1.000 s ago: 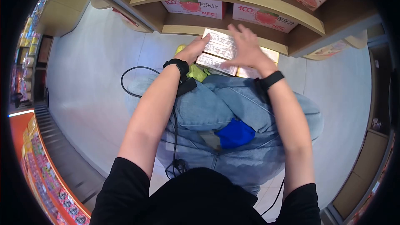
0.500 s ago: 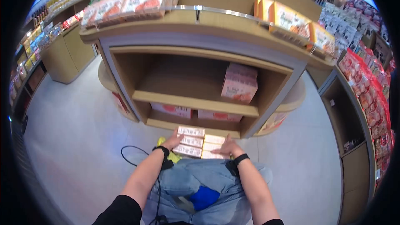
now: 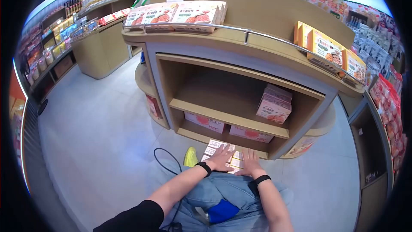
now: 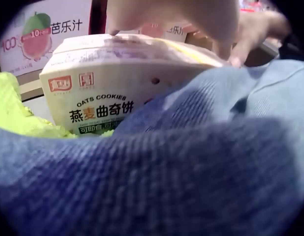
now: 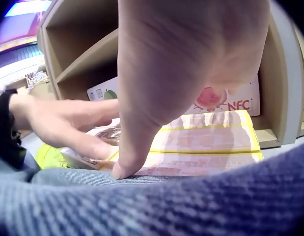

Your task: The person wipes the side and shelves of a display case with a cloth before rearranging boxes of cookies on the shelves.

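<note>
Several white oats cookie boxes (image 3: pixel 211 151) stand packed together on edge in front of the person's knees. The printed front of one cookie box (image 4: pixel 97 96) faces the left wrist camera. Beside them on the right are several yellow-edged boxes (image 5: pixel 206 137), also side by side. My left hand (image 3: pixel 219 159) lies over the tops where the two rows meet, its fingers spread. Fingers straight and apart, my right hand (image 3: pixel 250 163) rests at the right part of the yellow-edged row. The jeans hide the lower part of the boxes.
A wooden shelf unit (image 3: pixel 227 107) rises ahead, with guava juice cartons (image 3: pixel 204 122) on its bottom level and a pink box stack (image 3: pixel 274 104) above. A yellow-green shoe (image 3: pixel 190 157) is left of the boxes. A black cable (image 3: pixel 161 150) loops over the floor.
The left hand has gone from the left side of the white boxes to over their tops, further right. The right hand has spread its fingers on the yellow-edged boxes. The head view has tilted up.
</note>
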### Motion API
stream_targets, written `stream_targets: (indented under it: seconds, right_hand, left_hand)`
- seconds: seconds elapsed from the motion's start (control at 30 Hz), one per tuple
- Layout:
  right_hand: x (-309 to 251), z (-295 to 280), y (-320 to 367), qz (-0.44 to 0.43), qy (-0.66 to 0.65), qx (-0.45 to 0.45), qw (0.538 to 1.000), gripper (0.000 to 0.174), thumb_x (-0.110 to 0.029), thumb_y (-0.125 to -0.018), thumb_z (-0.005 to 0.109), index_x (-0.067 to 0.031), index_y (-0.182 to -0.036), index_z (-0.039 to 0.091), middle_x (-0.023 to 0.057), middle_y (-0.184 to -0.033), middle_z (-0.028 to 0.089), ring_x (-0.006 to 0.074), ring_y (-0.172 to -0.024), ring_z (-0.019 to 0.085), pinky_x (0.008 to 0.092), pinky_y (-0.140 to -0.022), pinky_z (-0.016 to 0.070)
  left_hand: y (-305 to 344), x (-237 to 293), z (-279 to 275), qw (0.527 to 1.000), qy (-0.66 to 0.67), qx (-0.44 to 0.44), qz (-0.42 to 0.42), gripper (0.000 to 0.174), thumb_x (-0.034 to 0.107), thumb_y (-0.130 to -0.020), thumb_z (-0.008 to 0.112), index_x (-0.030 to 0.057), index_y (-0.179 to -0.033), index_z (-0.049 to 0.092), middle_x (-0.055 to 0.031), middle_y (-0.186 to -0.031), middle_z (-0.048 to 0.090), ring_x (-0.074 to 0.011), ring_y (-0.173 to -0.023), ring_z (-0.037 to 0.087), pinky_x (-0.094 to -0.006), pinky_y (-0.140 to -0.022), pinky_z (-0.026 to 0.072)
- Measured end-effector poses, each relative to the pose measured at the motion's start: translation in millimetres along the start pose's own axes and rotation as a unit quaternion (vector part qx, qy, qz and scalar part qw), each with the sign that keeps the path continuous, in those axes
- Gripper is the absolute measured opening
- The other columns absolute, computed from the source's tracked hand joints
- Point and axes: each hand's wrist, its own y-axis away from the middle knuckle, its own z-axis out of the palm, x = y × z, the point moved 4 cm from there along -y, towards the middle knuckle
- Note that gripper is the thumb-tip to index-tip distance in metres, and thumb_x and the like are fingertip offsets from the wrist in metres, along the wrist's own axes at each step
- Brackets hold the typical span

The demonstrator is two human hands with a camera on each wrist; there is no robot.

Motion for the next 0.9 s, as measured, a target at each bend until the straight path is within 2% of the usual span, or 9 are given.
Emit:
stream_targets:
  seconds: [0.03,0.13,0.27,0.37,0.43,0.47,0.63,0.7,0.9]
  right_hand:
    - [9.6,10.8,-0.5,-0.006,0.009,-0.013,1.000,0.136,-0.061,-0.056,0.087,-0.0040,-0.155,0.014,0.0281,-0.158,0.020,0.0518,-0.144,0.019,0.0576,-0.117,0.0203]
    - [27.3,20.7,-10.6,0.015,-0.088,0.060,0.994,0.135,-0.060,-0.057,0.087,-0.0032,-0.155,0.012,0.0287,-0.154,0.025,0.0503,-0.142,0.023,0.0567,-0.117,0.0213]
    - [16.3,11.8,-10.9,0.007,-0.045,-0.017,0.999,0.144,-0.057,-0.049,0.092,-0.0041,-0.155,0.010,0.0277,-0.156,0.022,0.0494,-0.145,0.019,0.0567,-0.118,0.0200]
    - [9.5,8.5,-13.9,-0.034,-0.022,-0.050,0.998,0.150,-0.055,-0.044,0.094,-0.0057,-0.156,0.007,0.0272,-0.158,0.020,0.0498,-0.145,0.017,0.0560,-0.119,0.0187]
    - [6.1,10.7,-16.6,-0.043,-0.027,-0.058,0.997,0.152,-0.055,-0.042,0.094,-0.0070,-0.156,0.006,0.0267,-0.158,0.019,0.0497,-0.145,0.017,0.0550,-0.120,0.0178]
    - [4.3,8.2,-14.6,-0.040,-0.035,-0.062,0.997,0.149,-0.052,-0.044,0.094,-0.0115,-0.158,0.007,0.0222,-0.159,0.020,0.0455,-0.148,0.015,0.0552,-0.120,0.0136]
    - [1.0,8.9,-14.4,-0.038,-0.001,-0.083,0.996,0.147,-0.049,-0.045,0.094,-0.0120,-0.158,0.007,0.0228,-0.160,0.019,0.0459,-0.148,0.015,0.0557,-0.120,0.0132]
    - [0.3,8.0,-12.5,-0.042,0.000,-0.072,0.997,0.146,-0.045,-0.045,0.094,-0.0082,-0.156,0.008,0.0264,-0.158,0.018,0.0485,-0.147,0.014,0.0533,-0.121,0.0152]
    - [-1.6,8.6,-13.7,-0.040,0.019,-0.084,0.995,0.142,-0.041,-0.047,0.094,-0.0090,-0.156,0.009,0.0267,-0.158,0.018,0.0486,-0.147,0.014,0.0532,-0.121,0.0141]
  left_hand:
    - [0.4,3.3,13.3,1.000,0.014,0.002,-0.009,0.102,0.068,-0.074,0.068,0.0172,-0.155,0.030,-0.0291,-0.160,0.012,-0.0529,-0.146,0.011,-0.0555,-0.119,0.0166]
    - [-7.0,-1.0,20.4,0.998,-0.056,0.024,0.013,0.108,0.070,-0.073,0.068,0.0157,-0.156,0.026,-0.0294,-0.160,0.011,-0.0528,-0.146,0.012,-0.0637,-0.115,0.0142]
    - [0.6,1.5,-8.3,0.998,-0.055,0.041,0.007,0.123,0.076,-0.060,0.073,0.0181,-0.156,0.024,-0.0300,-0.160,0.010,-0.0511,-0.146,0.012,-0.0652,-0.115,0.0109]
    - [3.2,-0.7,-11.9,0.998,-0.051,-0.026,-0.017,0.136,0.076,-0.051,0.079,0.0210,-0.158,0.017,-0.0275,-0.161,0.008,-0.0500,-0.148,0.007,-0.0652,-0.116,0.0085]
    - [5.4,-1.3,-12.3,0.999,-0.010,-0.031,-0.003,0.141,0.071,-0.045,0.084,0.0237,-0.159,0.015,-0.0276,-0.161,0.009,-0.0493,-0.148,0.006,-0.0652,-0.116,0.0076]
    - [5.2,-1.6,-10.2,1.000,0.005,-0.011,0.004,0.145,0.065,-0.040,0.088,0.0260,-0.159,0.014,-0.0278,-0.160,0.012,-0.0492,-0.148,0.006,-0.0654,-0.116,0.0069]
    - [0.0,-3.8,-16.0,0.999,-0.026,-0.032,0.001,0.148,0.054,-0.036,0.092,0.0262,-0.158,0.015,-0.0281,-0.158,0.017,-0.0511,-0.147,0.008,-0.0655,-0.116,0.0091]
    - [-1.8,-4.0,-15.1,0.997,-0.056,-0.055,0.015,0.148,0.051,-0.035,0.093,0.0264,-0.158,0.015,-0.0280,-0.158,0.016,-0.0519,-0.146,0.010,-0.0653,-0.115,0.0122]
    - [-4.5,-10.8,-17.7,0.998,-0.050,-0.036,0.015,0.148,0.046,-0.035,0.094,0.0248,-0.159,0.015,-0.0282,-0.156,0.022,-0.0439,-0.148,0.017,-0.0628,-0.114,0.0180]
